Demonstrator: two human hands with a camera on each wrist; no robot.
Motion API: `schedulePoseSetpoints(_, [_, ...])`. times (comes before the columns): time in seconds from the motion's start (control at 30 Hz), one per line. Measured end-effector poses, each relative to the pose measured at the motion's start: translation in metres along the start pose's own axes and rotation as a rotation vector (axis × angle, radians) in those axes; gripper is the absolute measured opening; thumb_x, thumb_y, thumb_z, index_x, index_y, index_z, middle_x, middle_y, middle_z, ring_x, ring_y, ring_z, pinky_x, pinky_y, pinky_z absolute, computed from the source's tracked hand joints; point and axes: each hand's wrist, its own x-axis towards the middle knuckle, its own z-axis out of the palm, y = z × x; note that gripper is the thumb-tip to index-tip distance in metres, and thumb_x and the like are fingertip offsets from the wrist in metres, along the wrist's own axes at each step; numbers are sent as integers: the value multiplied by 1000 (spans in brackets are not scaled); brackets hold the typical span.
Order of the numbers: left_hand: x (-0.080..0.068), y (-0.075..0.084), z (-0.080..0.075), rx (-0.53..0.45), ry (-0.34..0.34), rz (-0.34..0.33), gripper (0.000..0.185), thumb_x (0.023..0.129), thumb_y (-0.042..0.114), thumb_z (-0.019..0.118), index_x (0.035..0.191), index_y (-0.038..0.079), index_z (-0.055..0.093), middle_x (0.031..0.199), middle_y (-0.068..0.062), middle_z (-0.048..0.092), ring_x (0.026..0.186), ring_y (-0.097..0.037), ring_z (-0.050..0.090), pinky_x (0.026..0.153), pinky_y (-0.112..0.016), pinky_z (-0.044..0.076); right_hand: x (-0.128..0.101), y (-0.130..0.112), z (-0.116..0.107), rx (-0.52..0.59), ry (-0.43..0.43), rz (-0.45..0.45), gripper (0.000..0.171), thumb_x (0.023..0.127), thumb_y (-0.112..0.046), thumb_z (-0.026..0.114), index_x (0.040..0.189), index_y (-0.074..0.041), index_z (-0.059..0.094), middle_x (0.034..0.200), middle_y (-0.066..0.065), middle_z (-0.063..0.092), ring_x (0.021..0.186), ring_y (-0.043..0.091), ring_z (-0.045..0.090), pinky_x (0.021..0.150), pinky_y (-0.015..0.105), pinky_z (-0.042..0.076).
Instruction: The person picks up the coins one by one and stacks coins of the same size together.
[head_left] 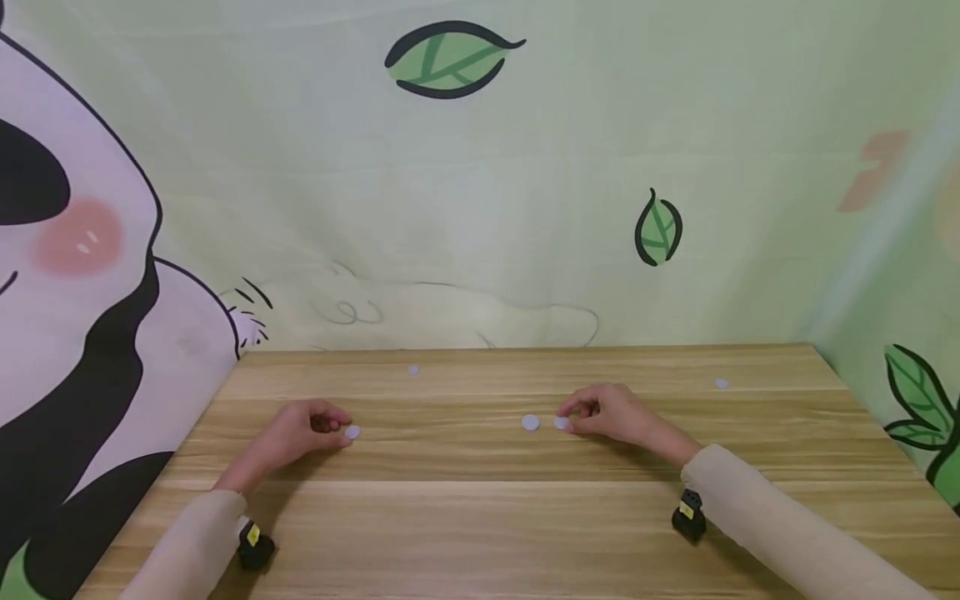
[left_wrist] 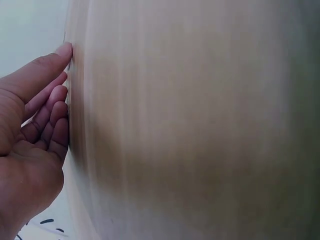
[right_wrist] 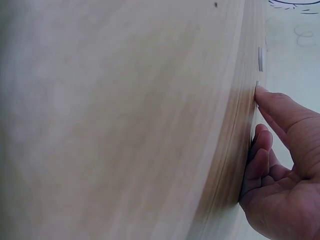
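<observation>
Several small, thin white discs lie on the wooden table. In the head view, my left hand (head_left: 307, 433) is low over the tabletop at left, pinching one white disc (head_left: 352, 432) by its edge between thumb and index finger. My right hand (head_left: 611, 414) pinches another white disc (head_left: 561, 423) the same way, right of the middle. Just left of that one lies a third disc (head_left: 530, 422), which appears thicker edge-on in the right wrist view. In the left wrist view the left thumb (left_wrist: 47, 65) comes down at the table surface, its disc mostly hidden.
One disc (head_left: 413, 369) lies near the table's far edge, left of centre, and another disc (head_left: 722, 383) at the far right. Behind the wooden table (head_left: 465, 533) hangs a pale green cloth (head_left: 525, 208) printed with leaves and a panda.
</observation>
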Motion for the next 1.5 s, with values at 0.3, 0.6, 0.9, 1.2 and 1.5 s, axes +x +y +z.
schedulePoseSetpoints(0.3, [1,11,4,1,28,-40,28,83,22,86,103,5,77,89,-2,67,83,-17,57,69,-25,48,0,-1,-2,-11,-9,8,16,91,-17,77,106,-11,78,79,-4,62,69,11,49,61,23,41])
schedulePoseSetpoints(0.6, [-1,13,6,9,52,-65,25,81,22,88,99,8,80,87,0,71,81,-15,59,68,-24,49,0,3,-1,2,-19,4,15,92,-17,77,106,-13,79,79,-5,64,70,11,51,62,23,43])
schedulePoseSetpoints(0.9, [0,13,4,5,69,-87,21,81,25,88,95,11,81,95,-3,77,85,-13,64,73,-26,51,1,3,0,5,-16,-1,15,91,-19,78,105,-13,79,79,-4,63,69,12,49,62,24,43])
schedulePoseSetpoints(1.2, [0,19,6,24,73,-138,18,83,27,87,94,14,81,96,-1,76,87,-15,62,77,-32,50,1,4,-1,0,-12,1,15,91,-19,78,105,-12,79,78,-4,62,69,12,50,62,24,42])
schedulePoseSetpoints(1.5, [-3,21,9,34,81,-143,17,84,23,85,94,12,80,87,1,73,80,-16,57,68,-28,48,1,5,0,15,-20,6,15,91,-19,78,104,-13,79,78,-4,61,68,12,48,61,23,41])
